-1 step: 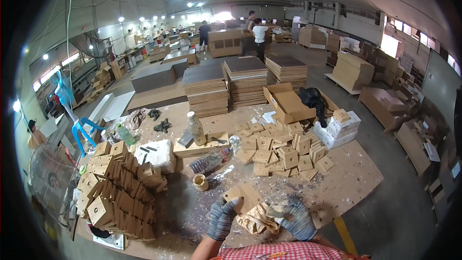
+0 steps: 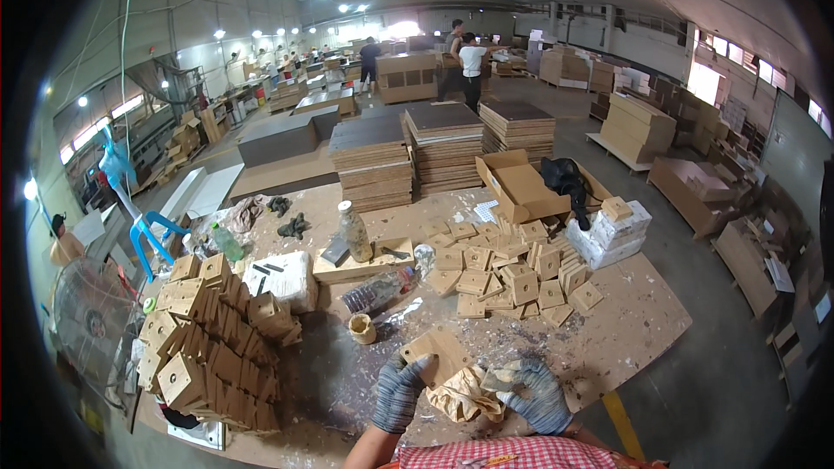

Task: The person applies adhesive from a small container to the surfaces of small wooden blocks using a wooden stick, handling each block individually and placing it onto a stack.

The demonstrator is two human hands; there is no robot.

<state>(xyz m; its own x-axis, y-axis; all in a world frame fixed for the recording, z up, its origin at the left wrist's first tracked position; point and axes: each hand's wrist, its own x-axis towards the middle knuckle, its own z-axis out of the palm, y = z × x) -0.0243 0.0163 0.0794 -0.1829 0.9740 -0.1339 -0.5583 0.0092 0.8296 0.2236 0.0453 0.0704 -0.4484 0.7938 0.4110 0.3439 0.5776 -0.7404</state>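
My left hand (image 2: 400, 393), in a grey striped knit glove, grips a flat square wooden plate (image 2: 437, 358) by its left edge, thumb on top. Small holes show near the plate's corners. Just below lies a crumpled tan, stained cloth (image 2: 465, 396), touching the plate's lower edge. My right hand (image 2: 532, 395), gloved alike, has its fingers curled in at the cloth's right side and pinches it. Ahead of the plate a small cup (image 2: 361, 328) with pale, glue-like stuff around its rim stands on the spattered worktable (image 2: 625, 330).
Stacked wooden blocks (image 2: 208, 339) stand at the left. A loose pile of blocks (image 2: 512, 274) lies ahead right, by an open cardboard box (image 2: 512, 187). Bottles (image 2: 354, 233) and a white wrapped bundle (image 2: 282, 280) sit mid-table. Board stacks (image 2: 443, 148) rise beyond; people (image 2: 471, 65) stand further off.
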